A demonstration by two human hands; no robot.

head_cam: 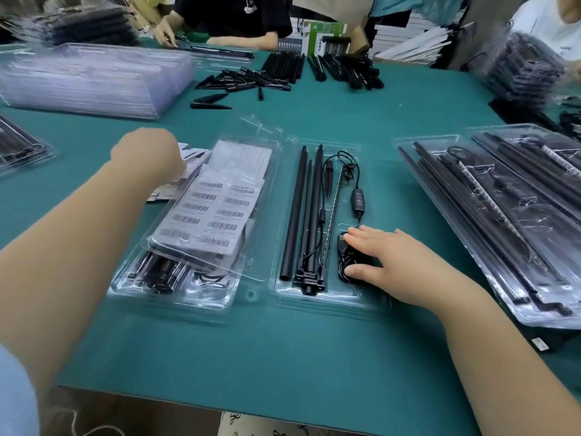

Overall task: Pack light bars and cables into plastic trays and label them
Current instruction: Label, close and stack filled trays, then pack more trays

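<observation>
A: Where's the tray being packed?

B: Open tray [327, 291] dead centre on the green mat [283, 357]. Black bars [294, 212] lie side by side in its left channel, cable [352, 171] with the button controller [358, 201] runs down the right side, small spike [329, 180] between them.

A: Right hand?

B: Right hand [382, 256] lies flat on the coiled cable end at the tray's near right corner. Fingers straight and spread, pressing, nothing gripped. My read: it's holding the coil down in its pocket so it doesn't spring out.

A: Left?

B: Left hand [146, 155] is out at the loose labels [176, 184] just left of the barcode sheet [210, 209]. Fingers hidden behind the knuckles and blurred, so can't tell if it's pinching one. Probably fetching a label.

A: Why's the sheet there?

B: It sits on a packed tray [176, 284] right beside the open one, so labels are in short reach.

A: Around it?

B: Finished trays [490, 221] stacked on the right, empty tray stack [94, 80] far left, loose spikes [239, 81] and bars far side. Other people working across the table.

A: Risk?

B: Coil could pop up once the palm lifts.
</observation>
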